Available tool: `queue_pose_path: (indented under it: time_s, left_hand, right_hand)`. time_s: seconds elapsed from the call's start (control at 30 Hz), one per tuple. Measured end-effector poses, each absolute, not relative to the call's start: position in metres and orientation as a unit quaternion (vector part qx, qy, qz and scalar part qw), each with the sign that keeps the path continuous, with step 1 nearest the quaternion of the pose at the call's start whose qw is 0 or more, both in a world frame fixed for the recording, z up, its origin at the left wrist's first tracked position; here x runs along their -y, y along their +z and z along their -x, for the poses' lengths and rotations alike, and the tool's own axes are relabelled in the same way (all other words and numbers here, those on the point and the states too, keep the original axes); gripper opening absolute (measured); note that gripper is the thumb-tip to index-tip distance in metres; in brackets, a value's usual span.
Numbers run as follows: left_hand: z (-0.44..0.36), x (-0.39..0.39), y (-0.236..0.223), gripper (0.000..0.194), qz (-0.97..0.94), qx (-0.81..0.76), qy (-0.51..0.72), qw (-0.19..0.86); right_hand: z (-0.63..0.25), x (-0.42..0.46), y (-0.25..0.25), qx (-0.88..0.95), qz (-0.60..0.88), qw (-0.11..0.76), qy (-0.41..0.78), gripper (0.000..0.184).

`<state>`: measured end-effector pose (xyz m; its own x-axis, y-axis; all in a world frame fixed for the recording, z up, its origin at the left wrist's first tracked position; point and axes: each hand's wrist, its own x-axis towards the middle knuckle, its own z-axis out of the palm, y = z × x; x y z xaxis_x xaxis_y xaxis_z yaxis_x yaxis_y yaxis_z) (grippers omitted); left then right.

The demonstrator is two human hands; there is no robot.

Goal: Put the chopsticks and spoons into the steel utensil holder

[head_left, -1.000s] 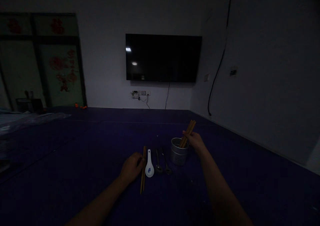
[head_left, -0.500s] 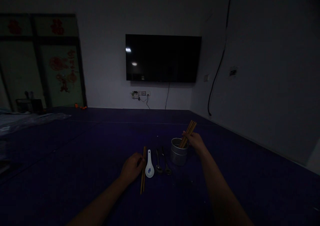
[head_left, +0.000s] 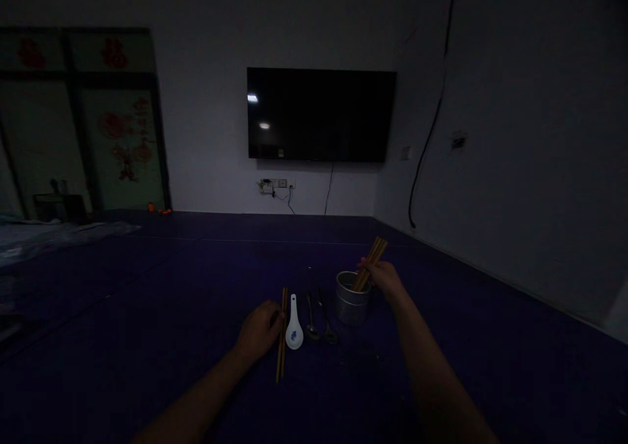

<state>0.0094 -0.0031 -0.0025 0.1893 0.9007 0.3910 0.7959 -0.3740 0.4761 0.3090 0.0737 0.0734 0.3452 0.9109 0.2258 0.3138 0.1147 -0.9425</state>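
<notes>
My right hand (head_left: 383, 277) is closed around a bundle of several wooden chopsticks (head_left: 375, 253). Their lower ends lean inside the metal cup (head_left: 352, 308). My left hand (head_left: 260, 328) rests on the dark blue surface, its curled fingers at a pair of chopsticks (head_left: 280, 359) lying side by side. Whether it grips them or only touches them is hard to make out in the dim light. Right of that pair lie a white spoon with a blue motif (head_left: 294, 337), a metal spoon (head_left: 313, 331) and another dark metal utensil (head_left: 330, 334) like a spoon.
A wide blue floor or table surface (head_left: 196, 287) spreads around the utensils. Clear plastic sheeting (head_left: 88, 235) lies at the left. Against the far wall hangs a black television (head_left: 321, 116). A dark cable (head_left: 426, 150) runs down the right wall.
The chopsticks in my right hand have tipped and fanned slightly to the right at the top. My left hand and the laid-out utensils stay where they were.
</notes>
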Motion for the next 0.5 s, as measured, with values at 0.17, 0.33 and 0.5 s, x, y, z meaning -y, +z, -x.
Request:
queue_pose_path:
  time_s: [0.17,0.33,0.5]
  left_hand:
    - [-0.009,0.002,-0.003,0.023,-0.772,-0.546,0.317,0.081]
    - [-0.008,0.002,-0.004,0.023,-0.771,-0.545,0.319,0.079]
    - [-0.008,0.002,-0.003,0.022,-0.772,-0.546,0.318,0.071]
  right_hand:
    - [-0.308,-0.076,0.072,0.503,0.609,0.551,0.269,0.026]
    - [-0.31,-0.074,0.072,0.516,0.62,0.535,0.252,0.029]
    - [-0.319,-0.07,0.078,0.538,0.647,0.491,0.224,0.032]
